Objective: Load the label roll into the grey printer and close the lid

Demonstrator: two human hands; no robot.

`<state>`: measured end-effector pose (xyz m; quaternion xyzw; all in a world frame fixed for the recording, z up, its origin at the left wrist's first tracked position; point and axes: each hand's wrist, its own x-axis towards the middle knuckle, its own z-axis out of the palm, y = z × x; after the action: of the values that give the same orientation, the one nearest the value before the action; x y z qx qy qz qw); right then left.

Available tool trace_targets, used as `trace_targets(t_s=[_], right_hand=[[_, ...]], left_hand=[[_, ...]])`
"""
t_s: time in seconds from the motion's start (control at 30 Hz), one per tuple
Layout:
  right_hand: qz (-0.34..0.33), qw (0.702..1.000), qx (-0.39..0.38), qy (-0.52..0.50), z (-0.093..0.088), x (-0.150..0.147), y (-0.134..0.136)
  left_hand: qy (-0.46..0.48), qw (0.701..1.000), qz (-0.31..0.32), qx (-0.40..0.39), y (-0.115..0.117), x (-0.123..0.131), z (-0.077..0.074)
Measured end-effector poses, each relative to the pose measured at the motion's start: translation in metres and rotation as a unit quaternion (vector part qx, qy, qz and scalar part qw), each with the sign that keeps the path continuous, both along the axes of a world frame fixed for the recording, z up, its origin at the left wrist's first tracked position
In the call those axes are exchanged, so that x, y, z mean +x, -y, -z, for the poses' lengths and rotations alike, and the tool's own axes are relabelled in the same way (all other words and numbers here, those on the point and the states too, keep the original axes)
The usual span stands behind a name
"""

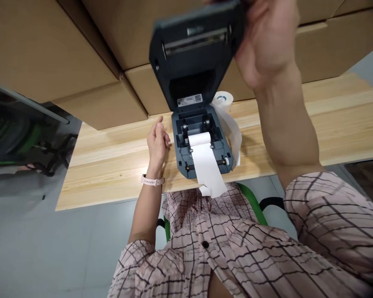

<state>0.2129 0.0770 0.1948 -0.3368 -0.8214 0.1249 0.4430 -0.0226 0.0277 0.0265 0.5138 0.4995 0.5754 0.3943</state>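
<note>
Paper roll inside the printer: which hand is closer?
Left. The left hand sits beside the printer base, level with the roll; the right hand holds the raised lid above.

- Bright, even indoor light with no hard glare anywhere.
- The pale table (329, 124) is well lit, and the paper (207, 165) is almost pure white with little surface detail.
- Soft, faint shadows lie on the wood just right of the printer (202, 155) and beside the left hand (158, 142).
- The inside of the raised lid (189, 62) is dark, and its parts are murky.
- The right hand (267, 41), close to the lens at the top edge, looks oversized and slightly soft.
- The wide lens bends the table edge and the boxes (49, 49) toward the sides.
- The far left is dim.
</note>
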Motion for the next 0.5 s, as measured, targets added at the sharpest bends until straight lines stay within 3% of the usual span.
trace_targets(t_s=[0.13,0.2,0.27,0.4,0.5], right_hand=[[-0.075,0.995,-0.05,-0.036,0.038,0.018,0.067],[-0.12,0.989,-0.08,-0.042,0.056,0.019,0.09],[-0.124,0.989,-0.081,-0.012,0.072,0.012,0.103],[-0.023,0.996,-0.039,0.081,0.089,-0.01,0.106],[0.003,0.993,-0.054,0.107,0.09,-0.018,0.097]], left_hand=[[0.033,0.992,-0.099,0.07,-0.002,-0.002,-0.006],[0.04,0.98,-0.15,0.122,0.0,-0.003,-0.011],[0.036,0.966,-0.179,0.185,0.007,-0.001,-0.021],[-0.034,0.96,-0.118,0.253,0.039,0.017,-0.059],[-0.13,0.963,0.005,0.236,0.06,0.037,-0.088]])
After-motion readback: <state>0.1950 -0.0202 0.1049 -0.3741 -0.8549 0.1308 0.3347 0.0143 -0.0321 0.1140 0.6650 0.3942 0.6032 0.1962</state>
